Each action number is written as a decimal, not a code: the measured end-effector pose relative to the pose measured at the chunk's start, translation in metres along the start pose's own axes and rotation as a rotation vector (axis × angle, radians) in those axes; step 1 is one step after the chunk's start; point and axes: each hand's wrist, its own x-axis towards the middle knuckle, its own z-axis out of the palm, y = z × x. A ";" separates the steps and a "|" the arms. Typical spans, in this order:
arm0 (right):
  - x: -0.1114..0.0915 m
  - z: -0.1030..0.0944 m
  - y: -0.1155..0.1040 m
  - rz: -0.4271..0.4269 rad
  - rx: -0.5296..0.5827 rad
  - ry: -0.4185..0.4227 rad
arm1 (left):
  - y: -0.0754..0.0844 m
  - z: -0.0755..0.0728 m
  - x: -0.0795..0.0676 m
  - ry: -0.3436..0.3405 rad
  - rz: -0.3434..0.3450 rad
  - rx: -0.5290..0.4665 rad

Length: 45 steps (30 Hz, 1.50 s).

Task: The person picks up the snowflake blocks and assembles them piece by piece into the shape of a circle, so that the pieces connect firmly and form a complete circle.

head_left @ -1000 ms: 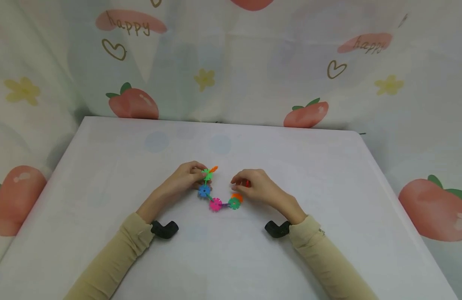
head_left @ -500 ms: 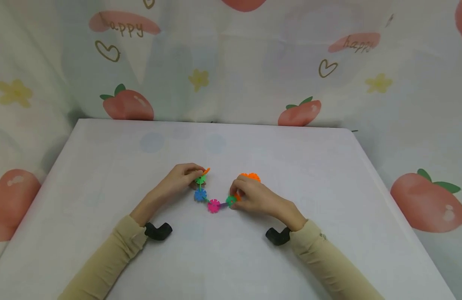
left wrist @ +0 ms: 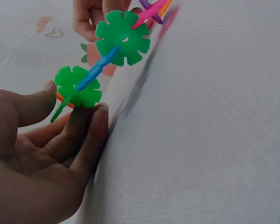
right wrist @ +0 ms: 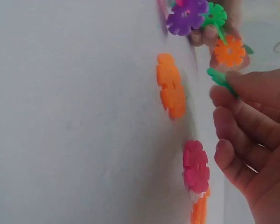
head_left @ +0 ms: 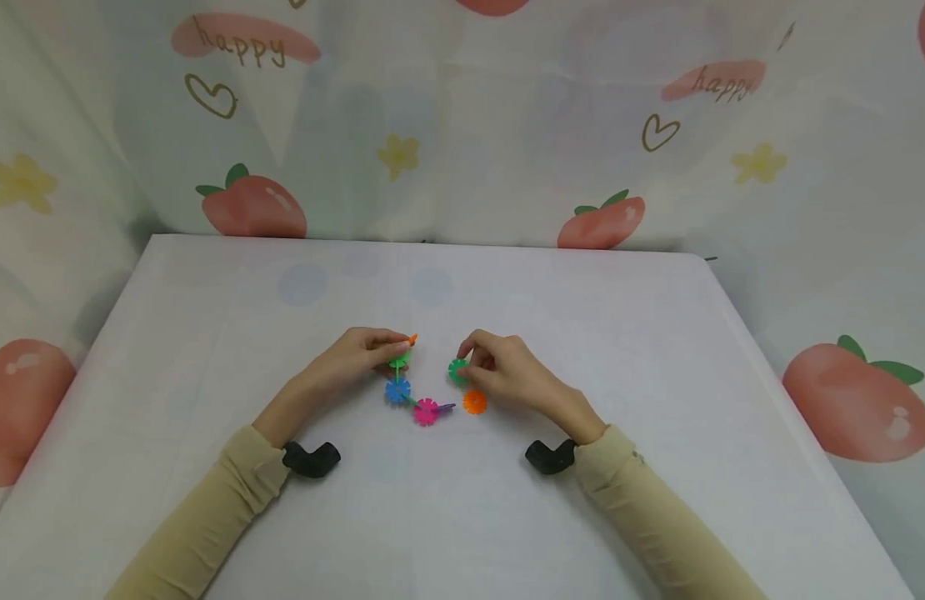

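My left hand (head_left: 365,350) pinches one end of a chain of notched plastic snowflake discs. Along the chain are a light green disc (left wrist: 79,88), a blue disc (head_left: 397,391), a pink disc (head_left: 426,412) and a purple disc (right wrist: 187,16), with an orange disc (right wrist: 229,50) at the held end. My right hand (head_left: 507,367) pinches a loose green disc (head_left: 457,371) between thumb and index finger, apart from the chain. Below it, another orange disc (head_left: 474,402) lies flat on the table.
In the right wrist view, a pinkish-red disc (right wrist: 196,166) and more orange pieces (right wrist: 200,207) lie under the right hand. A white-covered table (head_left: 627,333) bears everything, with a printed curtain (head_left: 507,150) behind. Black curved pieces (head_left: 312,459) sit at both cuffs.
My right hand reached down to the green disc beside the purple end, then drew it up and away. The orange disc stays behind. My left hand keeps its hold on the chain.
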 end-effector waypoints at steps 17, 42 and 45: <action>0.036 0.011 0.000 0.031 0.248 0.155 | -0.007 -0.005 0.000 -0.056 0.051 -0.047; 0.055 0.025 0.002 0.046 0.378 0.114 | -0.009 -0.005 0.003 -0.023 0.051 -0.016; 0.056 0.026 0.002 0.036 0.380 0.115 | -0.010 -0.004 0.004 -0.010 0.062 0.007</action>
